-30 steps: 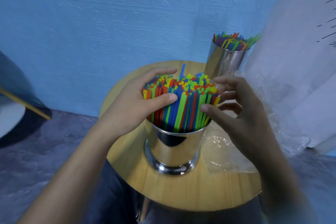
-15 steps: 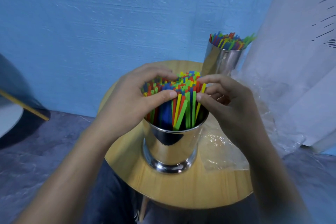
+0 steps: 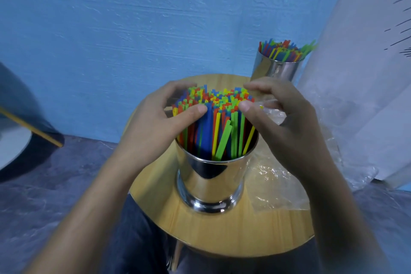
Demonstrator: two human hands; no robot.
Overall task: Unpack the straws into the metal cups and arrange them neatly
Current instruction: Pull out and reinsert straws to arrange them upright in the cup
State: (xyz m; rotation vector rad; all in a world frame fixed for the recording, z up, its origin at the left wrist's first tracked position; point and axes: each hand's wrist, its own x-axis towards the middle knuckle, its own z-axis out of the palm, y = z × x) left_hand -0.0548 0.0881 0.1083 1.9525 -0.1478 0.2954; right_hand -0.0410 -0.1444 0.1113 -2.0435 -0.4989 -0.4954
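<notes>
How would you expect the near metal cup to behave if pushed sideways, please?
The near metal cup looks tall on a narrower base, so a high push may tip it. Its polished foot probably slides easily on the smooth table.

Mirror-polished metal cup holding matt plastic straws on a smooth wood-grain table; crinkled glossy plastic wrapper beside the cup.

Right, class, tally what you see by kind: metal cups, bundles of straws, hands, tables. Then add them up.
Metal cups: 2, near cup and far cup
Straw bundles: 2, near bundle and far bundle
Hands: 2, left hand and right hand, both round the near bundle
Tables: 1, round wooden table
Total: 7
</notes>
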